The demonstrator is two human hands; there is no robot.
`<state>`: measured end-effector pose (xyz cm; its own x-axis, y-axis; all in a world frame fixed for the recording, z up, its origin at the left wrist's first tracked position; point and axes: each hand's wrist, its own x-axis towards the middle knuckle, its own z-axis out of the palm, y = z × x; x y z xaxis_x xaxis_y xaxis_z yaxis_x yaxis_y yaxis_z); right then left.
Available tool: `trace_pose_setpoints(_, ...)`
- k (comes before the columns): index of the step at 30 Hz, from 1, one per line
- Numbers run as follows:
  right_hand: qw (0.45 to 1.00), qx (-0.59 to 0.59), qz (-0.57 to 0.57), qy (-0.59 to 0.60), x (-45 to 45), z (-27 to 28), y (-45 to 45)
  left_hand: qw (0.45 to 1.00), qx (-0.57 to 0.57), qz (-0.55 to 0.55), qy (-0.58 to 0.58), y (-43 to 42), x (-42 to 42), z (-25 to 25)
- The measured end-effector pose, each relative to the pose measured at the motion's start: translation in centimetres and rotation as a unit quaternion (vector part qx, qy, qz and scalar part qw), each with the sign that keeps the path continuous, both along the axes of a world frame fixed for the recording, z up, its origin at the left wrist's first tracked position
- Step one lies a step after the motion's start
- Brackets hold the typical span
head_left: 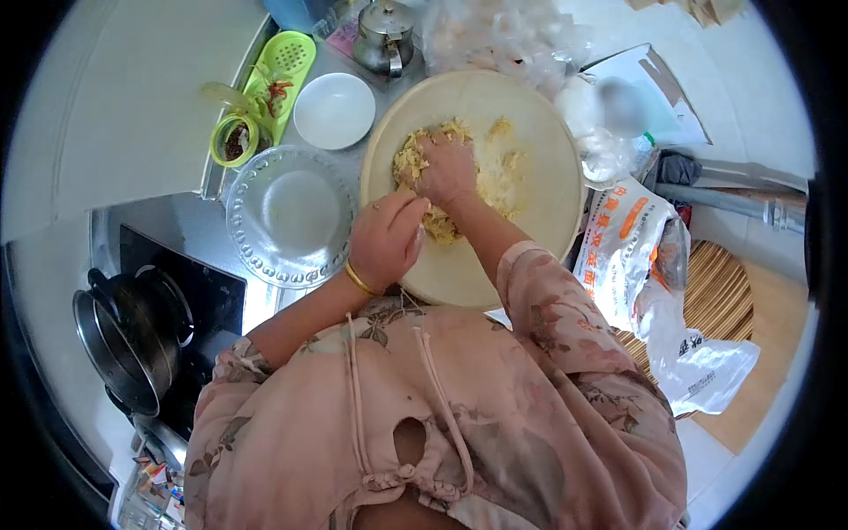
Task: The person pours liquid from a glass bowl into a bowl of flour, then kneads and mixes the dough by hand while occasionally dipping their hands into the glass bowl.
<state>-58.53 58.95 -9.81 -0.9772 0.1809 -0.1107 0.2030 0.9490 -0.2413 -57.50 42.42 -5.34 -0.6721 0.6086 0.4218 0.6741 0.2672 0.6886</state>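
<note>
A large cream-coloured bowl (539, 247) stands in front of me, with lumpy yellowish dough (442, 228) on its left side and loose flour and crumbs to the right. My right hand (445, 170) is down in the dough, its fingertips buried and hidden. At the bowl's near left rim is my left hand (387, 234), fingers curled together, a gold bangle (360, 281) on the wrist. Whatever the left fingers hold, if anything, is too small to make out.
Left of the bowl are a clear glass dish (291, 216), a white bowl (334, 110), a green grater tray (290, 57) and a jar (234, 141). A metal pot (385, 40) stands behind. A pan (128, 340) sits on the stove; a flour bag (623, 252) lies at right.
</note>
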Motion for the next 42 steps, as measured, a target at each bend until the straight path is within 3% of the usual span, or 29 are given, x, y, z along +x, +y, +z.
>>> trace_pose_setpoints(2,1.000,-0.006,-0.009,0.014,0.6,-0.5,-0.1,1.000,-0.003,0.015,0.013,0.0,0.4,-0.1)
trace_pose_setpoints(5,0.977,-0.109,-0.020,-0.181,1.4,3.8,0.5,0.999,-0.005,0.038,0.007,0.2,0.7,0.4)
trace_pose_setpoints(8,0.975,-0.038,-0.010,-0.219,4.0,9.0,-0.6,0.999,0.004,0.035,-0.003,0.2,0.6,0.2)
trace_pose_setpoints(11,0.980,0.033,0.029,-0.193,7.9,7.2,-1.3,1.000,-0.001,0.023,-0.010,0.1,0.4,0.2)
trace_pose_setpoints(14,0.996,0.000,0.086,-0.033,10.1,3.5,0.7,1.000,-0.009,0.000,-0.019,0.1,0.2,0.3)
trace_pose_setpoints(17,0.995,0.000,0.096,0.002,7.3,0.9,1.3,1.000,-0.004,-0.011,-0.012,0.1,-0.1,-0.1)
trace_pose_setpoints(20,0.994,0.006,0.086,-0.071,4.0,1.8,1.5,1.000,-0.020,-0.001,0.000,0.1,0.1,0.1)
trace_pose_setpoints(26,0.998,-0.042,0.039,-0.037,2.1,-1.1,1.5,0.999,-0.048,0.016,-0.008,0.3,0.3,0.9)
trace_pose_setpoints(29,0.954,0.026,0.261,-0.143,-0.4,1.1,2.3,0.999,-0.032,0.020,0.009,0.3,0.3,0.5)
trace_pose_setpoints(32,0.918,0.099,0.330,-0.198,-4.7,2.3,3.6,1.000,-0.018,0.023,0.010,0.4,0.4,0.6)
trace_pose_setpoints(34,0.959,-0.038,0.280,-0.035,-3.3,-2.4,8.5,0.999,-0.027,0.035,0.020,0.5,0.4,0.6)
trace_pose_setpoints(36,0.971,0.043,0.233,0.034,0.4,-2.6,12.0,0.999,-0.029,0.040,0.020,0.3,0.6,0.4)
trace_pose_setpoints(38,0.984,0.023,0.024,-0.177,5.5,-0.6,11.9,0.999,-0.019,0.037,0.016,0.5,0.5,0.4)
trace_pose_setpoints(39,0.980,-0.012,0.015,-0.199,7.9,-2.7,12.7,0.999,-0.027,0.036,0.012,0.5,0.5,0.5)
trace_pose_setpoints(41,0.937,-0.256,-0.174,-0.163,11.5,-6.0,11.8,0.998,-0.046,0.035,0.005,0.5,0.6,0.7)
trace_pose_setpoints(42,0.824,-0.444,-0.339,-0.092,12.6,-6.2,10.2,0.998,-0.058,0.030,0.000,0.4,0.5,0.9)
